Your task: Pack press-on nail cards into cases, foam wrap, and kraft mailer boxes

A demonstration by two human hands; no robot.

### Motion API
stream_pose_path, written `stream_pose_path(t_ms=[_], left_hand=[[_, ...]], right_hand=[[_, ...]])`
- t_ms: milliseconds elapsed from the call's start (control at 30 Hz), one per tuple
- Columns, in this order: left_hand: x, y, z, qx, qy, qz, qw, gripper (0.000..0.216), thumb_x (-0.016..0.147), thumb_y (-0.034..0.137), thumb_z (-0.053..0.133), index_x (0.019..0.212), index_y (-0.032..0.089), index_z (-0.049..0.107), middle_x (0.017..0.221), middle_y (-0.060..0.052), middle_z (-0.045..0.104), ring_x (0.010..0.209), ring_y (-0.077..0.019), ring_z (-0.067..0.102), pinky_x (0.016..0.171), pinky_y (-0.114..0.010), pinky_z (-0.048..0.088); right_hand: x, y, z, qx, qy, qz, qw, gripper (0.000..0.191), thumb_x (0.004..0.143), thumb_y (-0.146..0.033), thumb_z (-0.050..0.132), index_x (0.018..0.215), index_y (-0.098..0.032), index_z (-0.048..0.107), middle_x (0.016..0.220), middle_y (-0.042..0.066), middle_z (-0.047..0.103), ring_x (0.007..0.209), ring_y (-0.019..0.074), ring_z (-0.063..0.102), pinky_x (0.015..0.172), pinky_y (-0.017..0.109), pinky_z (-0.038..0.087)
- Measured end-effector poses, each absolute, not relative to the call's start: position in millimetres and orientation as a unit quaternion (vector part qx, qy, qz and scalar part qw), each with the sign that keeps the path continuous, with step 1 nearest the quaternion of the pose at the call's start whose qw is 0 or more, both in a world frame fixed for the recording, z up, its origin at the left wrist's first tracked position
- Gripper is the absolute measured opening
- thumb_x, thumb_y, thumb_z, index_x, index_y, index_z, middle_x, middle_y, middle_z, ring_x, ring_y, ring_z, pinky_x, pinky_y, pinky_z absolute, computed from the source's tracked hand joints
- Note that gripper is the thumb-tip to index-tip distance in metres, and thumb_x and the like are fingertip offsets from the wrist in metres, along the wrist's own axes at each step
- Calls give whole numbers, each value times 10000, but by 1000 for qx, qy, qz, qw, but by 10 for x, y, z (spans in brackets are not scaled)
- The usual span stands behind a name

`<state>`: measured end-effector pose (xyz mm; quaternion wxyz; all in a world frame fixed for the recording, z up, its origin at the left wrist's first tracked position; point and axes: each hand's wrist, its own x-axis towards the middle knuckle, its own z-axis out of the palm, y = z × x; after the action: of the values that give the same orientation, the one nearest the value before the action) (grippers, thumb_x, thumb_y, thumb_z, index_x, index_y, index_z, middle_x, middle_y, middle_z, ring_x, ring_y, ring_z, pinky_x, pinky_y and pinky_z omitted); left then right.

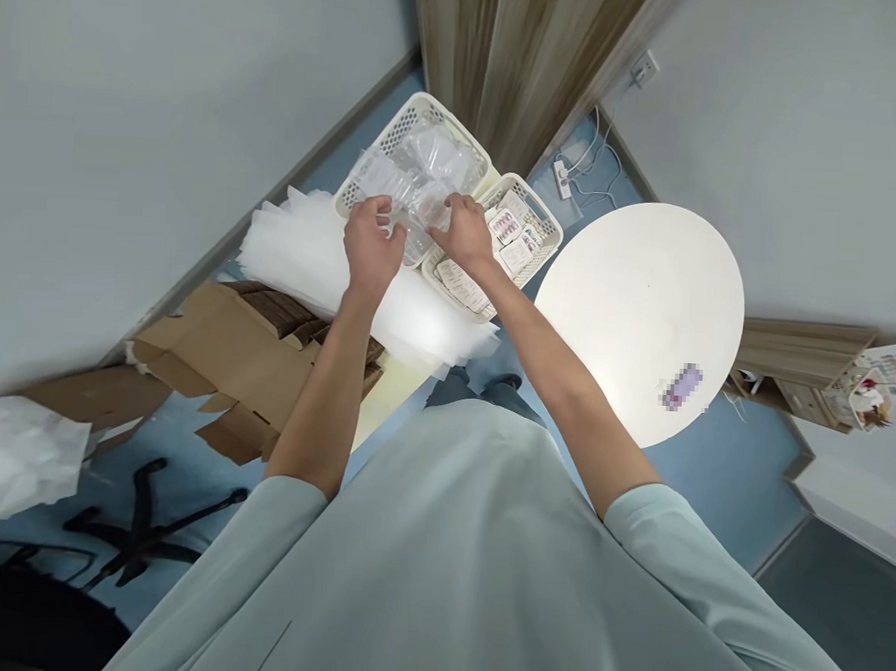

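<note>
My left hand (pixel 374 244) hovers at the front left of a white basket (pixel 469 141), its fingers curved and spread from the thumb with nothing visible in them. Inside that basket lie clear plastic packages (pixel 437 153), heaped and shiny. My right hand (pixel 466 233) is at the basket's front right, thumb and fingers around the edge of a clear plastic package (pixel 428 210) with a faint pinkish patch. The fingertips are small here, so the exact grip is hard to see. Beside it stands a second white basket (pixel 550 243) with printed cards (pixel 506 226) showing small coloured shapes.
A stack of white translucent sheets (pixel 295 242) lies left of the baskets, near open cardboard boxes (pixel 221 359). A round white table (pixel 637 305) stands to the right. A power strip (pixel 561 179) with cables sits on the floor, and a black chair base (pixel 141 540) at lower left.
</note>
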<state>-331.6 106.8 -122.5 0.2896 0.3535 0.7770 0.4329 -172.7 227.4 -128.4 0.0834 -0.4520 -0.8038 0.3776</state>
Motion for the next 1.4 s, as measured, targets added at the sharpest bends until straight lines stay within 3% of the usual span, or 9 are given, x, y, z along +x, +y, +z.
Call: stream_pose_path(t_ms=[267, 400, 467, 567, 800, 967, 1200, 1400], left_hand=[[-3279, 955, -1148, 339, 776, 453, 278, 512, 963, 546, 858, 1368, 260, 729, 1402, -113, 746, 1255, -279, 757, 1143, -450, 636], [-3227, 968, -1106, 344, 769, 459, 283, 464, 969, 515, 848, 1351, 277, 736, 1409, -112, 744, 1241, -282, 771, 1118, -453, 652], [-3126, 1009, -1068, 354, 747, 472, 306, 484, 978, 539, 838, 1374, 284, 725, 1439, -113, 736, 1291, -295, 764, 1146, -475, 640], [-2832, 1085, -962, 376, 699, 483, 370, 587, 967, 582, 844, 1440, 269, 693, 1499, -140, 722, 1378, -325, 737, 1187, -506, 617], [-1684, 1081, -504, 472, 517, 406, 587, 844, 901, 617, 893, 1604, 252, 602, 1661, -190, 640, 1529, -379, 652, 1230, -525, 599], [-823, 982, -157, 540, 419, 296, 667, 895, 896, 643, 908, 1649, 281, 585, 1698, -174, 619, 1551, -401, 631, 1228, -540, 609], [205, 748, 39, 587, 363, 200, 695, 943, 755, 633, 1028, 1558, 283, 678, 1586, -143, 706, 1474, -411, 692, 1215, -564, 629], [1001, 421, 75, 560, 356, 163, 730, 942, 704, 568, 1064, 1528, 267, 719, 1537, -141, 741, 1438, -406, 721, 1231, -603, 617]], right_hand=[[-2017, 2239, -1386, -472, -816, 325, 82, 589, 1163, -647, 570, 1456, -140, 506, 1528, 263, 608, 1578, 454, 517, 1282, 801, 446], [-1872, 2213, -1262, -505, -797, 328, 55, 554, 1207, -645, 467, 1402, -127, 498, 1516, 246, 621, 1552, 425, 575, 1331, 659, 447], [-1678, 2184, -1169, -522, -781, 338, 56, 590, 1174, -686, 533, 1408, -146, 491, 1505, 230, 637, 1505, 403, 631, 1311, 607, 490], [-1203, 2071, -970, -523, -754, 379, 118, 704, 1020, -725, 787, 1442, -241, 497, 1511, 176, 672, 1447, 382, 679, 1232, 634, 579], [306, 1358, -268, -562, -608, 493, 266, 715, 872, -686, 923, 1359, -287, 582, 1471, 127, 744, 1370, 299, 751, 1190, 512, 634], [1251, 646, 80, -594, -492, 532, 350, 755, 737, -684, 1017, 1261, -309, 624, 1420, 101, 770, 1358, 307, 759, 1217, 526, 619], [2228, -173, 159, -589, -402, 555, 427, 802, 674, -698, 1053, 1226, -319, 614, 1369, 85, 771, 1355, 313, 762, 1218, 528, 620], [2970, -637, 14, -573, -378, 568, 454, 726, 756, -631, 1029, 1274, -328, 619, 1422, 77, 753, 1343, 295, 765, 1224, 532, 614]])
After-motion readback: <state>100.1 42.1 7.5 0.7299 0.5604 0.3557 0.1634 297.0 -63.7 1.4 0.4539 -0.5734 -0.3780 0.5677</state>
